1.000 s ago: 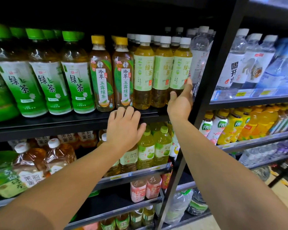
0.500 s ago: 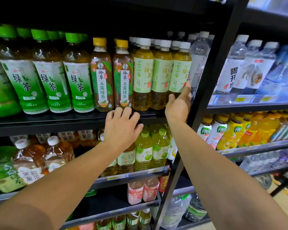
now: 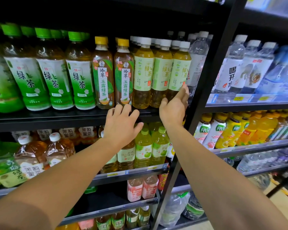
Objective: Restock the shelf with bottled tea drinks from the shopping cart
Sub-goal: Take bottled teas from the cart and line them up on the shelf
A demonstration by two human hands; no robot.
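A black shelf [image 3: 65,121] carries rows of bottled tea. Three white-capped green tea bottles stand at its right end, the rightmost one [image 3: 179,70] against the black upright. My right hand [image 3: 173,108] is open, its fingers and thumb touching the lower part of that rightmost bottle without closing around it. Two yellow-capped tea bottles [image 3: 123,72] stand left of those. My left hand [image 3: 121,125] rests with spread fingers on the shelf's front edge just below them and holds nothing. No shopping cart is in view.
Large green-capped tea bottles [image 3: 51,70] fill the shelf's left part. A black upright post [image 3: 206,80] separates a bay of water bottles [image 3: 234,63] and yellow drinks [image 3: 231,130]. Lower shelves hold jasmine tea [image 3: 56,150], green-apple drinks [image 3: 145,146] and pink drinks [image 3: 141,188].
My right hand has slid slightly down and left along the rightmost white-capped bottle. The view has shifted a little; my left hand stays on the shelf edge.
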